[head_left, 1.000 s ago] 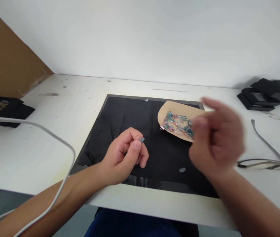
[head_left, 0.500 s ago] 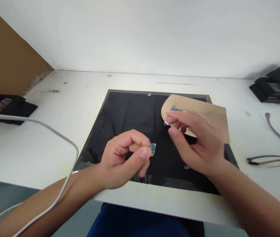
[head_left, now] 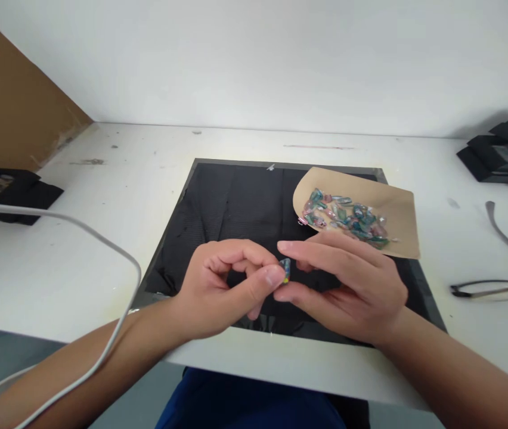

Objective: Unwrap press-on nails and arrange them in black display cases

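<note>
Presently a small coloured gem (head_left: 285,268) is pinched between thumb and forefinger of the left hand (head_left: 222,286), above the near part of the black mat (head_left: 231,202). It is met by the right hand (head_left: 347,280), fingers extended and loosely open. More gems (head_left: 343,217) are heaped on brown paper (head_left: 397,208) at the mat's far right.

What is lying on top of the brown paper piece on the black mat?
On the brown paper lies a loose pile of small teal and pink gems. The paper's near edge is partly covered by the right hand, so anything lying there cannot be seen.
</note>
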`<move>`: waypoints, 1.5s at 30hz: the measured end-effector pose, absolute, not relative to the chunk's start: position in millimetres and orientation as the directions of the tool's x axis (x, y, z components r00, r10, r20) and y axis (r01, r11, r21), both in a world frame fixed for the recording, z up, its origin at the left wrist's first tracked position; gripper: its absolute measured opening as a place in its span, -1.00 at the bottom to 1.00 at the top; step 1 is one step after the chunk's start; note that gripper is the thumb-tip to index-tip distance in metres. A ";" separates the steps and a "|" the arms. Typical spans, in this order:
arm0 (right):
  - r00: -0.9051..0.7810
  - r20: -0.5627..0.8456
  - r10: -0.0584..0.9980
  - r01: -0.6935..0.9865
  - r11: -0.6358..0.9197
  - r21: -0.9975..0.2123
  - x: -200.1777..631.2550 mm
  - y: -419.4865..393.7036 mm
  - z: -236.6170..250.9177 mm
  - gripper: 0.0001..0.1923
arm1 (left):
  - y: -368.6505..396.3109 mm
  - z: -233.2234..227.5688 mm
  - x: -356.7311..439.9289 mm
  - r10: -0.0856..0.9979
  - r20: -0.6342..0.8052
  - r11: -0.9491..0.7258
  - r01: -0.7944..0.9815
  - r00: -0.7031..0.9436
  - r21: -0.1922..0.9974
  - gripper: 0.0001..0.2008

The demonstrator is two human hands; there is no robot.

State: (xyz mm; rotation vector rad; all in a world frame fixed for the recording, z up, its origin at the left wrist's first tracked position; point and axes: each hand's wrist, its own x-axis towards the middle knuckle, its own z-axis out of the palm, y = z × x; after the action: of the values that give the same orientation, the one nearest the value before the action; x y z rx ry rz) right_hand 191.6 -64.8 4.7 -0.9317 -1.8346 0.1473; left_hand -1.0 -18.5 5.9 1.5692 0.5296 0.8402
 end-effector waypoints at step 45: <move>-0.247 0.763 0.598 0.652 0.685 -0.326 207.8 -71.4 12.0 -0.74 | -12.9 6.1 -7.2 0.568 0.138 0.076 -0.218 0.811 0.973 -0.24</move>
State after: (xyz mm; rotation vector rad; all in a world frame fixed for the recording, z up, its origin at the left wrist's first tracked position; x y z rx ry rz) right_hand 207.8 -71.4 12.0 -0.9705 -1.9347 -0.0705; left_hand -7.2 -12.9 6.1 1.3763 0.3108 0.6036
